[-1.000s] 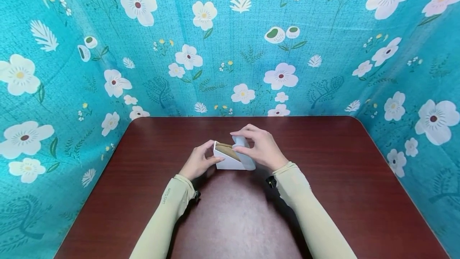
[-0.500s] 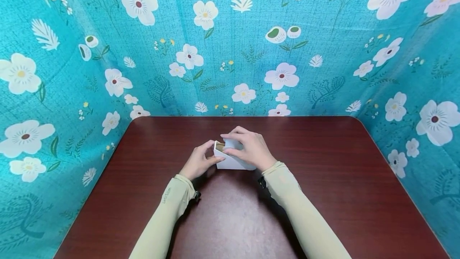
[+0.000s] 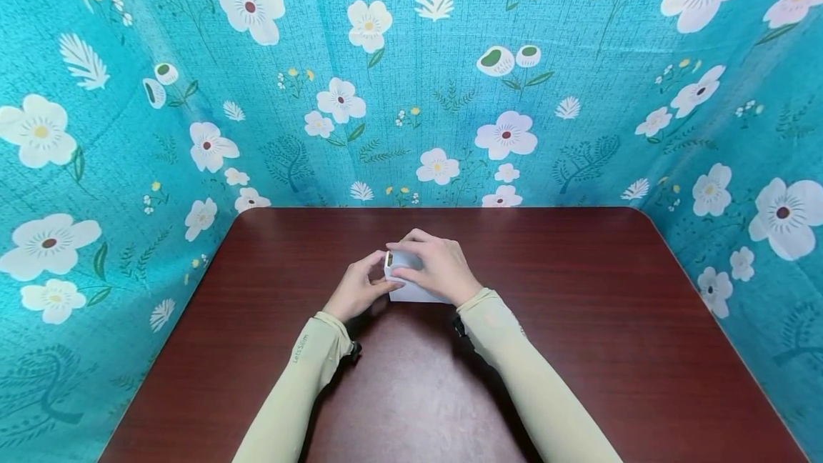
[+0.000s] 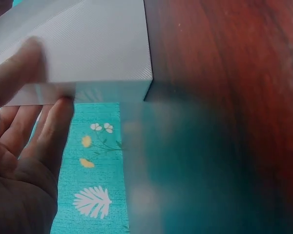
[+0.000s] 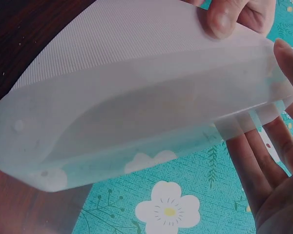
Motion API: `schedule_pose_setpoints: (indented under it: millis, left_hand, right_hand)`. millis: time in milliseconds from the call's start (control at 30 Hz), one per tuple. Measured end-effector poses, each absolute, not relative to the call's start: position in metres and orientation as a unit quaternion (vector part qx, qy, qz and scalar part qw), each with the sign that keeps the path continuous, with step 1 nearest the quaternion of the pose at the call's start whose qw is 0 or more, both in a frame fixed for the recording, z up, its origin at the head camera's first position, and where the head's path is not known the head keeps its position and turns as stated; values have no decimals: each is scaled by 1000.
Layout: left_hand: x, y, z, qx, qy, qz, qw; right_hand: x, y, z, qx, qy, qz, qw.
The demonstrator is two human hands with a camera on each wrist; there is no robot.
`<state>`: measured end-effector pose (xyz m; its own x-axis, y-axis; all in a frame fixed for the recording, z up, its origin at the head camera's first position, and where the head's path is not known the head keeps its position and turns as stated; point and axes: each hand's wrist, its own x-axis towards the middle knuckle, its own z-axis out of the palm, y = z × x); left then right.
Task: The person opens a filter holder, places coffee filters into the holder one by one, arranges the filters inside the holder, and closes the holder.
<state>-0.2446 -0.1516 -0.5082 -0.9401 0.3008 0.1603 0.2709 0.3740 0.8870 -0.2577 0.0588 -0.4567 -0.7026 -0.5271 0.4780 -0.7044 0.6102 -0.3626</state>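
Note:
A white box [image 3: 416, 294] with finely ribbed sides stands near the middle of the table. Its translucent hinged lid [image 5: 136, 112] now lies over most of the top. A sliver of brown, paper-like contents [image 3: 390, 261] shows at the left end. My left hand [image 3: 356, 289] grips that end, thumb on the near side wall and fingers at the far side, as the left wrist view shows. With thumb and fingers on opposite sides, my right hand [image 3: 442, 268] holds the lid's free end and hides part of the box.
The dark red wooden table [image 3: 579, 320] spreads out around the box. Beyond it hangs a turquoise flowered cloth [image 3: 398, 91], also along both sides. Each wrist carries a small black camera.
The right hand has moved left, swinging the lid down over the box and covering the brown contents that showed before. The left hand and box have stayed in place.

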Motion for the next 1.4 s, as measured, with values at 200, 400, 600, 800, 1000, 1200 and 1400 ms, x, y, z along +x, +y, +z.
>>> schedule_pose_setpoints:
  millis: [200, 400, 600, 800, 1000, 1200, 1400]
  left_hand:
    - [-246, -153, -509, 170, 831, 529, 13]
    - [-246, -154, -509, 170, 845, 507, 5]
    - [-246, -153, -509, 173, 842, 510, -2]
    - [-246, -153, -510, 175, 839, 514, 7]
    - [-245, -152, -508, 177, 844, 505, 18]
    - [-247, -152, -503, 194, 860, 472, 29]
    - [-245, -155, -503, 187, 878, 440, 31]
  right_hand:
    - [-258, 53, -458, 352, -881, 271, 165]
    - [-258, 49, -460, 353, -882, 261, 169]
    - [-258, 48, -459, 344, -887, 255, 173]
    - [-256, 50, -458, 341, -890, 260, 152]
    - [-255, 65, -463, 350, -887, 276, 117]
    - [-255, 94, -472, 319, -899, 281, 104]
    - [-256, 109, -477, 309, -912, 261, 68]
